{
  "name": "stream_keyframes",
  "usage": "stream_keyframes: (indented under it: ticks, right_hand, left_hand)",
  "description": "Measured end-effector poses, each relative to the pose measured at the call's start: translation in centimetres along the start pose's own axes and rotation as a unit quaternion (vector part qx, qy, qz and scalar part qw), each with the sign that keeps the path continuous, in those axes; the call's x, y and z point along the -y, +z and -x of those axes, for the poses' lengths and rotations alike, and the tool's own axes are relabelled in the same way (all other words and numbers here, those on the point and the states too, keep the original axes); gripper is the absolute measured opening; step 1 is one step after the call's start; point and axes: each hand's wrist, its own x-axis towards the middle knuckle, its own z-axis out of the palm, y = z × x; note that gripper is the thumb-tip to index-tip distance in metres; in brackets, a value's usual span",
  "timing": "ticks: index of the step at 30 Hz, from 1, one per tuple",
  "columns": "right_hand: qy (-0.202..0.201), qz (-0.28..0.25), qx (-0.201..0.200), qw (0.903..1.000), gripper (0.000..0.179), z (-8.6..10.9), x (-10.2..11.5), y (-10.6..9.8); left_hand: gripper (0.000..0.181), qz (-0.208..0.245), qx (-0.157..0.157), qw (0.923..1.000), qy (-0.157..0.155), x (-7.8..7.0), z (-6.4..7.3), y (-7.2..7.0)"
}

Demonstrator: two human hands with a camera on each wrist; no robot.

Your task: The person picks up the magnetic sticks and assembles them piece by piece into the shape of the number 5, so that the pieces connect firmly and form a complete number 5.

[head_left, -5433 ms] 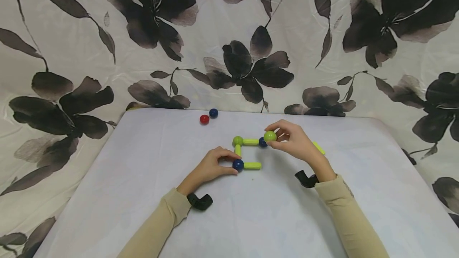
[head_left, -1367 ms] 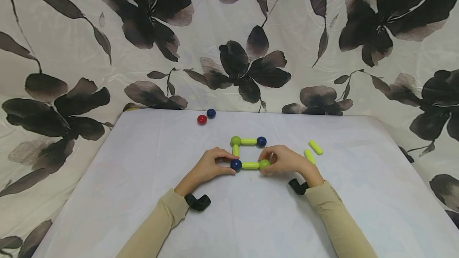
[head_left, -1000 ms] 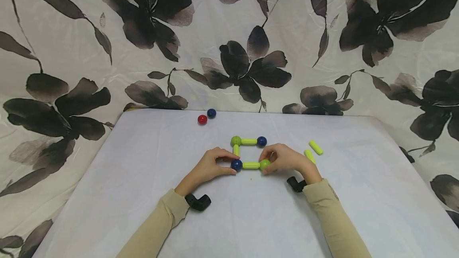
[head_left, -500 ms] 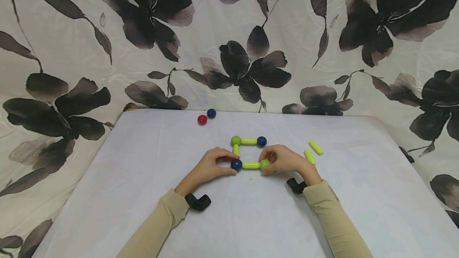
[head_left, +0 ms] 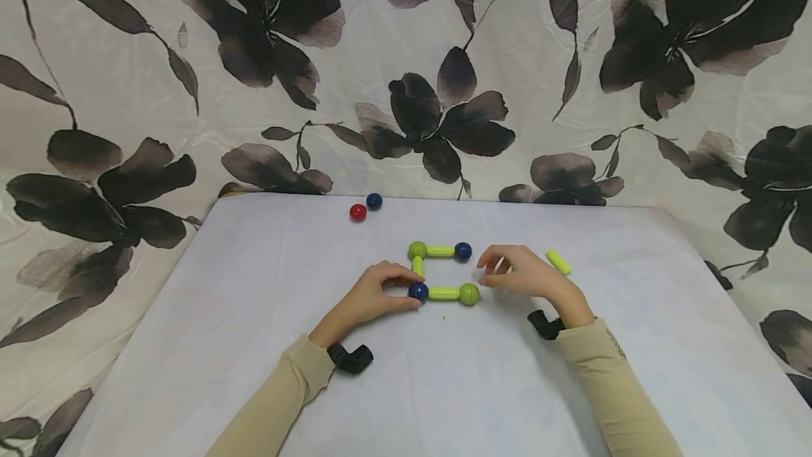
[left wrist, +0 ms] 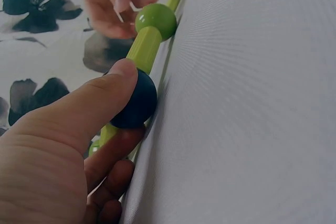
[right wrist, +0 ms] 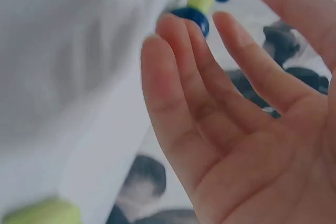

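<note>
My left hand [head_left: 374,291] pinches a dark blue ball [head_left: 419,292] between thumb and fingers at the near left corner of a ball-and-rod figure on the table. A lime rod [head_left: 444,293] runs right from it to a green ball [head_left: 469,294]. Another short rod leads back to a second green ball [head_left: 416,250], and from there a rod [head_left: 440,251] reaches a blue ball [head_left: 463,251]. My right hand [head_left: 526,273] hovers right of the figure, its fingers relaxed around nothing; the right wrist view shows the bare palm [right wrist: 252,145].
A loose lime rod [head_left: 558,261] lies beyond the right hand; the second loose rod is hidden behind that hand. Near the table's back edge sit a red ball [head_left: 358,212] and a blue ball [head_left: 374,201]. Flowered cloth [head_left: 444,125] hangs behind the white table [head_left: 406,386].
The right hand brought the green ball from beside the far blue ball to the near rod's end, then let go and moved right and back. The left hand kept its pinch.
</note>
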Motion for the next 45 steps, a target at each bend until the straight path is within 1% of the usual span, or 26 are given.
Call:
stream_keyframes:
  ticks: [3,6,10,13,15,18,20,23,29,32,35,38,42,45]
  right_hand:
    - [0.013,0.023,-0.046,0.9986,0.020,0.7,-0.3,-1.2]
    - [0.040,0.040,-0.094,0.9940,0.017,1.5,-0.8,-2.2]
    - [0.091,0.060,-0.153,0.9823,0.018,2.7,-1.6,-3.3]
    - [0.131,0.080,-0.175,0.9726,0.021,3.4,-2.3,-3.7]
    - [0.159,0.093,-0.170,0.9679,0.025,3.8,-2.8,-3.6]
    - [0.192,0.114,-0.147,0.9637,0.031,4.1,-3.5,-3.2]
    - [0.205,0.122,-0.131,0.9622,0.035,4.2,-3.9,-2.7]
    - [0.215,0.126,-0.120,0.9608,0.036,4.3,-4.3,-2.1]
    - [0.211,0.122,-0.127,0.9615,0.025,4.6,-4.8,-1.6]
    - [0.206,0.109,-0.136,0.9628,0.024,4.9,-5.0,-1.4]
    - [0.202,0.095,-0.149,0.9633,0.026,4.9,-5.1,-1.2]
    - [0.200,0.080,-0.159,0.9636,0.029,4.9,-5.1,-1.1]
    - [0.203,0.058,-0.159,0.9643,0.033,4.8,-5.0,-1.1]
    - [0.204,0.029,-0.158,0.9656,0.035,4.7,-4.9,-1.1]
  left_hand:
    - [0.037,-0.002,0.001,1.0000,-0.006,0.0,0.0,0.0]
    - [0.037,-0.004,0.000,1.0000,-0.007,0.0,0.0,-0.1]
    - [0.038,-0.008,0.000,1.0000,-0.004,0.1,0.0,0.0]
    - [0.037,-0.009,0.002,0.9999,-0.006,0.1,0.0,-0.1]
    - [0.038,-0.010,0.003,0.9999,-0.007,0.1,-0.1,-0.1]
    - [0.038,-0.008,0.005,0.9999,-0.010,0.0,-0.1,-0.1]
    - [0.038,-0.008,0.005,0.9999,-0.008,0.0,-0.1,0.0]
    - [0.038,-0.006,0.006,0.9999,-0.008,-0.1,-0.1,0.0]
    - [0.039,-0.001,0.008,0.9999,-0.008,-0.2,-0.2,0.1]
    - [0.038,-0.002,0.008,1.0000,-0.004,-0.1,-0.2,0.2]
    - [0.038,-0.004,0.005,1.0000,-0.005,-0.2,-0.2,0.2]
    - [0.039,-0.004,0.004,0.9999,-0.015,-0.2,-0.1,0.1]
    - [0.039,-0.001,0.004,0.9998,-0.019,-0.2,0.0,0.0]
    - [0.039,0.000,0.003,0.9999,-0.016,-0.2,0.0,0.0]
